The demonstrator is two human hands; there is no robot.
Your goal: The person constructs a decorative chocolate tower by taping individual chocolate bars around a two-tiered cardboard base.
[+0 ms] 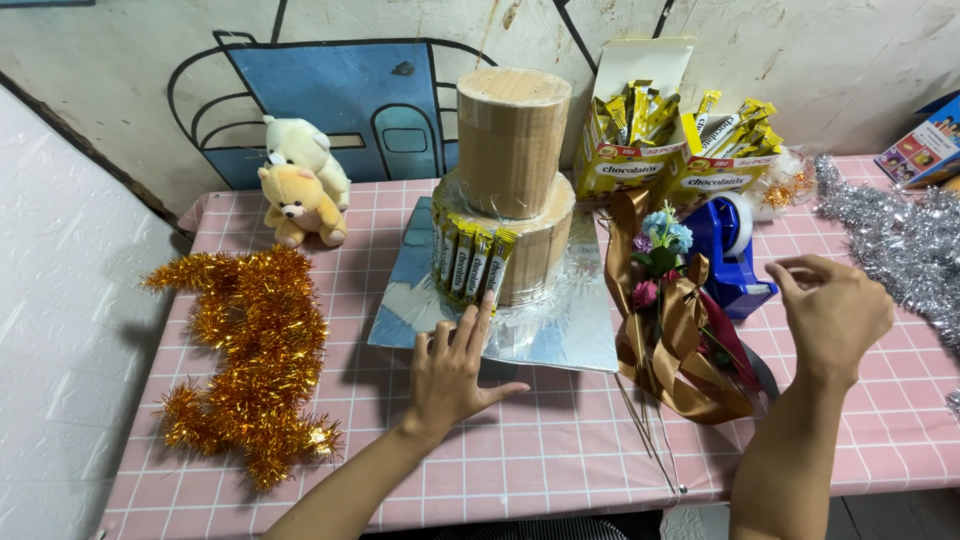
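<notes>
four bars (468, 260) stand taped on the lower tier (535, 245), and our left hand (450, 370) presses one with spread fingers, holding nothing. our right hand (832, 312) hovers half-curled near the dispenser (735, 250), seemingly empty; we think a loose bar may tip if the tape fails.

1. The room is evenly and softly lit, bright enough that every colour reads clearly.
2. Shadows are faint: a soft one lies under the left hand (452, 375) on the tabletop (560, 450).
3. The foil board (560, 335) throws pale glare.
4. Focus is sharp in the middle; the wide lens bends the edges, and the silver tinsel (900, 240) looks slightly smeared.
</notes>
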